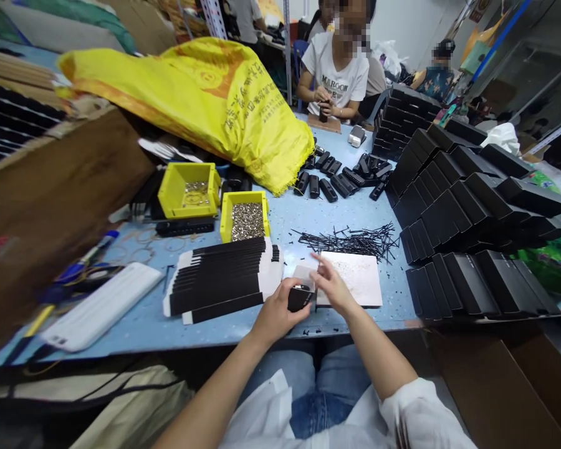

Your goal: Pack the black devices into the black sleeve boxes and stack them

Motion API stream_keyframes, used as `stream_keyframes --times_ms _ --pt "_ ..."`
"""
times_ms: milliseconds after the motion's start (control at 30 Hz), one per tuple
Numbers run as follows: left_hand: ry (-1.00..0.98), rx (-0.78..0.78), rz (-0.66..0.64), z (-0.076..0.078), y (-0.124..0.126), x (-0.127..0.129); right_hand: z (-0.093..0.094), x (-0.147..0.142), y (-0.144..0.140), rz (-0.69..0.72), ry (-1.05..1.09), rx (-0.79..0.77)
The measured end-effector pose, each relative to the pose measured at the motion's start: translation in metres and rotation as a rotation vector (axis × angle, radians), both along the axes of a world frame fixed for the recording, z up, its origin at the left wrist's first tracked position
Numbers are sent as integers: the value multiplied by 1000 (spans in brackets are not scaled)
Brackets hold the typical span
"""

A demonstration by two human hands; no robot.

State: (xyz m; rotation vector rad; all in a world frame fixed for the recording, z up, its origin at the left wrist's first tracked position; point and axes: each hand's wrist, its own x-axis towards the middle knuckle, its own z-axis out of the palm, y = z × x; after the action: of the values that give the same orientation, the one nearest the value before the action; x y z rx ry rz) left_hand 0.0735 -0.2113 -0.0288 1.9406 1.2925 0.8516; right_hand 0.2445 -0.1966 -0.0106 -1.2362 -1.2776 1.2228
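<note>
My left hand [278, 315] is closed around a small black box [300, 298], held upright over the table's front edge. The box's pale end flap [303, 273] stands up at its top. Against this flap my right hand [334, 288] rests, its index finger stretched out and its fingers apart. What lies inside the box is mostly hidden. Left of my hands is a row of flat, unfolded black boxes [224, 277] with white edges. A white pad [355, 280] lies just beyond my right hand, with thin black sticks [350, 242] heaped behind it.
Yellow bins [245, 215] hold small metal parts. A yellow sack [206, 106] lies behind them. Black handheld parts [341, 178] are scattered farther back. Stacked black boxes [467, 206] rise on the right. A white power strip [103, 305] lies left. Across the table sits a person [336, 78].
</note>
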Motion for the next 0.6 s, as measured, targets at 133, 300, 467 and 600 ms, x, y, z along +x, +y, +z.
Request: stream_keyframes --times_ms 133,300,467,600 --pt "-50 -167 4 7 2 5 -12 -13 -7 150 24 161" --pt "-55 -275 76 20 1 8 4 -11 -5 205 50 94" --pt "38 -253 94 24 0 9 7 -11 -3 221 109 139" --pt "49 -234 82 23 4 9 -3 -15 -4 172 119 125"
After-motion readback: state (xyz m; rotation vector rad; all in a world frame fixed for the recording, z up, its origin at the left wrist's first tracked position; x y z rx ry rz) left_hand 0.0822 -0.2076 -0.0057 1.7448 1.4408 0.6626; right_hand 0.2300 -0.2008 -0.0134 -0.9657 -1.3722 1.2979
